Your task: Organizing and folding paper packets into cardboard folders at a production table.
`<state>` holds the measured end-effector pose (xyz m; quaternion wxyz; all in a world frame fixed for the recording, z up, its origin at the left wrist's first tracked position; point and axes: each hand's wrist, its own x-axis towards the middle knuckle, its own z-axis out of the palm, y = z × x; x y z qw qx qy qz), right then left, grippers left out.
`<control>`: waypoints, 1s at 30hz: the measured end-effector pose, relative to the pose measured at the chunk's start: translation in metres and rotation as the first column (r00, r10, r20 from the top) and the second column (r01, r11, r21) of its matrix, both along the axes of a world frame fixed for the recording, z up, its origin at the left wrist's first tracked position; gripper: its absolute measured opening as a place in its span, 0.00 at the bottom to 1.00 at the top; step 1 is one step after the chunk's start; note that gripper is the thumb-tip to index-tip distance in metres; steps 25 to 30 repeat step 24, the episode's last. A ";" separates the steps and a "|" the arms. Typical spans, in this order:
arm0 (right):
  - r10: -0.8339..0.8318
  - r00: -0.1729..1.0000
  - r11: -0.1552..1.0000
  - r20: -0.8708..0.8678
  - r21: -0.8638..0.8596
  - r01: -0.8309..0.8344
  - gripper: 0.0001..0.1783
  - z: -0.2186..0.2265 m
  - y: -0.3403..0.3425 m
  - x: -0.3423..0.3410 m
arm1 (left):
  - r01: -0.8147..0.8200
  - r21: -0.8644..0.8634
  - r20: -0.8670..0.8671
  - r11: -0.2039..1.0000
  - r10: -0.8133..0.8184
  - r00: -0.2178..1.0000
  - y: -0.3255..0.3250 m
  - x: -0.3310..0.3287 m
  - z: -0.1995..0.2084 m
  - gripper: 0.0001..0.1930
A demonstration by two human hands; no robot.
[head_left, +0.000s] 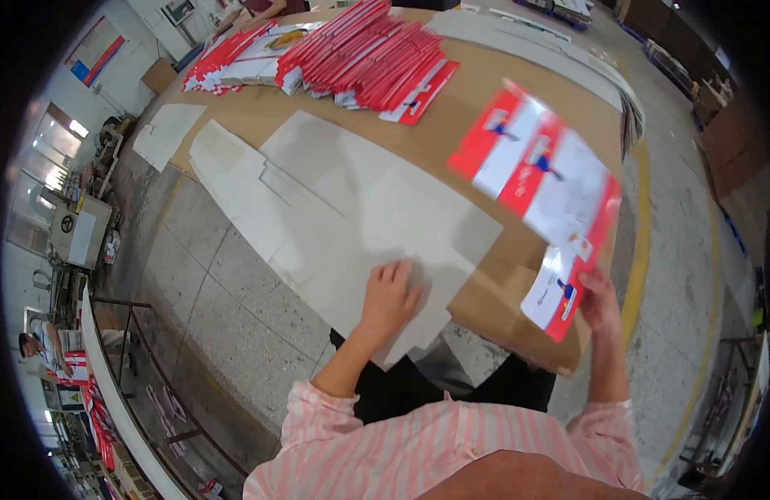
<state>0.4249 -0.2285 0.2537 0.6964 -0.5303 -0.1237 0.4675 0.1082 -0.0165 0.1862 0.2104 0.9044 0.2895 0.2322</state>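
In my right hand [598, 300] is a flat red-and-white printed carton blank [535, 167], gripped by its near right edge. The blank is tilted above the right side of the table, its far end slightly blurred. My left hand [391, 293] rests on a large grey-white cardboard sheet [343, 200], fingers apart and holding nothing. That sheet lies in front of me and reaches past the table's near left edge. At the far side sits a fanned pile of similar red-and-white carton blanks [368, 58].
Brown board covers the table [501, 267]. More grey sheets [535, 50] lie along its far right side. A metal-framed bench [126, 375] stands at the left, with a person [55, 346] beyond it. Another person's sleeve [264, 8] shows behind the pile.
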 end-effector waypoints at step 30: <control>0.258 0.312 0.880 0.915 -0.355 0.315 0.22 -0.100 0.497 0.105 | -0.030 0.009 -0.189 1.000 0.031 0.981 -0.010 -0.010 -0.010 0.32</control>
